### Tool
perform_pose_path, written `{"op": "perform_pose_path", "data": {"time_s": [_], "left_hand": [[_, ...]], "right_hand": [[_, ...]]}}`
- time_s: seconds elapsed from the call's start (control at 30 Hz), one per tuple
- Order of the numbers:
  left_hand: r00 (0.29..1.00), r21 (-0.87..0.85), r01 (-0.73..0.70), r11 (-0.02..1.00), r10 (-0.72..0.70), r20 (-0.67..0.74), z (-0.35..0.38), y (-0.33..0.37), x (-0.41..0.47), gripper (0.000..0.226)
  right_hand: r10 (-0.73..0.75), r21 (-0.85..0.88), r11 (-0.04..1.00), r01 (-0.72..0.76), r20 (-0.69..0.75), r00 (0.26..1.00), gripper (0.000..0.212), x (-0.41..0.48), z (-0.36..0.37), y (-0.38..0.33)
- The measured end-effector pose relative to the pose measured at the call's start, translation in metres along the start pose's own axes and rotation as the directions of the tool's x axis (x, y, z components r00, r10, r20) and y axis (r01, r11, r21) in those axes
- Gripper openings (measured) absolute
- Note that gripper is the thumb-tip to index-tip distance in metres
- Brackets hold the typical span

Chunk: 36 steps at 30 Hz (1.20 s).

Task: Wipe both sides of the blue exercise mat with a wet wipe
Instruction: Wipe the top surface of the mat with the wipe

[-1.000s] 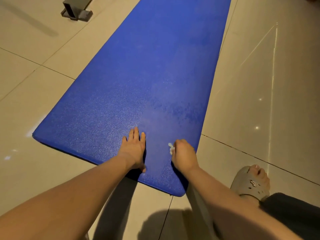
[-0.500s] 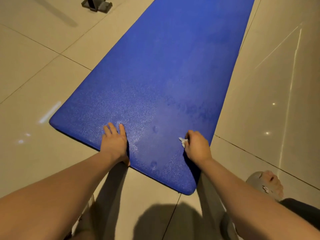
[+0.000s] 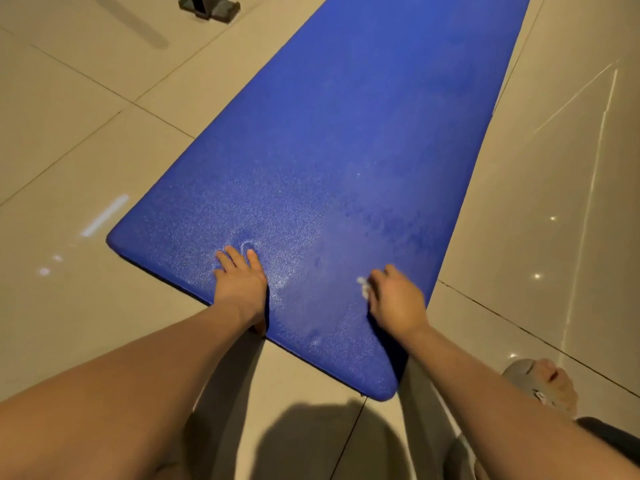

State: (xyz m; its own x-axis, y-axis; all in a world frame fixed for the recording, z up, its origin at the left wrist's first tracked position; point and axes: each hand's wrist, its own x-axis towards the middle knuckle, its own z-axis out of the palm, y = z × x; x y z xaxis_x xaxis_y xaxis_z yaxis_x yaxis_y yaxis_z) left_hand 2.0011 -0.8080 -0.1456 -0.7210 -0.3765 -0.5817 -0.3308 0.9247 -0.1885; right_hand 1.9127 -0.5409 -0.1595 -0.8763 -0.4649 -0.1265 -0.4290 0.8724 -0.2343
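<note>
One face looked damp, underside seemingly unwiped; my left hand (image 3: 239, 289) pinched the blue foam mat (image 3: 346, 150) at its near edge, my right hand (image 3: 394, 299) clutched a crumpled white wipe (image 3: 363, 285).

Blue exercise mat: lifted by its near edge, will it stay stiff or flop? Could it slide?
Probably floppy: the mat is thin, with a soft dent by the left hand. It might slide if pushed; the floor tiles look glossy.
</note>
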Motion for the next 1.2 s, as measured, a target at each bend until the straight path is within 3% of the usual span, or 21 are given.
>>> {"op": "perform_pose_path", "data": {"time_s": [0.1, 0.17, 0.23, 0.33, 0.43, 0.5, 0.6, 0.73, 0.83, 0.9, 0.97, 1.03, 1.1, 1.2], "left_hand": [[1.0, -0.003, -0.02, 1.0, 0.02, -0.018, 0.001, -0.005, 0.0, 0.142], [0.999, -0.001, -0.027, 1.0, 0.027, -0.025, 0.001, -0.007, -0.001, 0.143], [0.999, -0.005, -0.034, 0.999, 0.034, -0.019, 0.0, -0.007, -0.002, 0.147], [0.999, -0.026, -0.041, 0.999, 0.041, -0.008, -0.003, -0.01, -0.005, 0.156], [0.998, -0.042, -0.055, 0.998, 0.054, -0.03, -0.003, -0.012, -0.007, 0.153], [0.996, -0.049, -0.069, 0.996, 0.066, -0.054, -0.001, -0.014, -0.007, 0.143], [0.996, -0.031, -0.072, 0.997, 0.07, -0.05, 0.0, -0.017, -0.008, 0.138], [0.994, -0.02, -0.084, 0.996, 0.082, -0.068, 0.0, -0.019, -0.01, 0.13], [0.994, -0.017, -0.09, 0.996, 0.089, -0.058, -0.002, -0.019, -0.011, 0.133], [0.995, -0.014, -0.09, 0.996, 0.089, -0.052, -0.002, -0.019, -0.011, 0.134], [0.994, -0.012, -0.091, 0.996, 0.09, -0.056, -0.002, -0.019, -0.011, 0.131], [0.994, -0.016, -0.089, 0.996, 0.088, -0.064, -0.001, -0.02, -0.01, 0.13], [0.994, -0.019, -0.089, 0.996, 0.087, -0.065, 0.0, -0.02, -0.009, 0.132], [0.995, -0.018, -0.086, 0.996, 0.085, -0.058, 0.0, -0.02, -0.009, 0.135]], "right_hand": [[0.201, 0.053, 0.978, -0.2, -0.008, 0.98, 0.027, 0.019, -0.004, 0.001], [0.231, 0.127, 0.966, -0.226, -0.024, 0.973, 0.025, 0.006, 0.002, -0.025], [0.141, 0.189, 0.972, -0.137, -0.008, 0.99, 0.026, -0.025, 0.016, -0.059], [-0.119, 0.233, 0.968, 0.092, 0.105, 0.987, 0.017, -0.073, 0.028, -0.098], [-0.319, 0.143, 0.943, 0.302, 0.119, 0.94, 0.015, -0.065, 0.029, -0.084], [-0.228, 0.07, 0.972, 0.224, 0.065, 0.971, 0.019, -0.036, 0.025, -0.058], [0.055, 0.038, 0.998, -0.055, 0.005, 0.998, 0.02, 0.006, 0.007, -0.021], [0.156, 0.069, 0.986, -0.155, -0.022, 0.987, 0.022, 0.003, 0.008, -0.037], [0.062, 0.173, 0.983, -0.06, -0.008, 0.998, 0.021, -0.037, 0.025, -0.084], [-0.082, 0.241, 0.968, 0.064, 0.067, 0.994, 0.019, -0.06, 0.032, -0.107], [-0.277, 0.249, 0.939, 0.238, 0.133, 0.952, 0.017, -0.064, 0.035, -0.108], [-0.366, 0.189, 0.922, 0.337, 0.149, 0.919, 0.018, -0.047, 0.031, -0.092], [-0.263, 0.123, 0.961, 0.25, 0.113, 0.958, 0.023, -0.019, 0.023, -0.068], [0.03, 0.032, 0.999, -0.03, 0.009, 1.0, 0.025, 0.019, 0.003, -0.031]]}}
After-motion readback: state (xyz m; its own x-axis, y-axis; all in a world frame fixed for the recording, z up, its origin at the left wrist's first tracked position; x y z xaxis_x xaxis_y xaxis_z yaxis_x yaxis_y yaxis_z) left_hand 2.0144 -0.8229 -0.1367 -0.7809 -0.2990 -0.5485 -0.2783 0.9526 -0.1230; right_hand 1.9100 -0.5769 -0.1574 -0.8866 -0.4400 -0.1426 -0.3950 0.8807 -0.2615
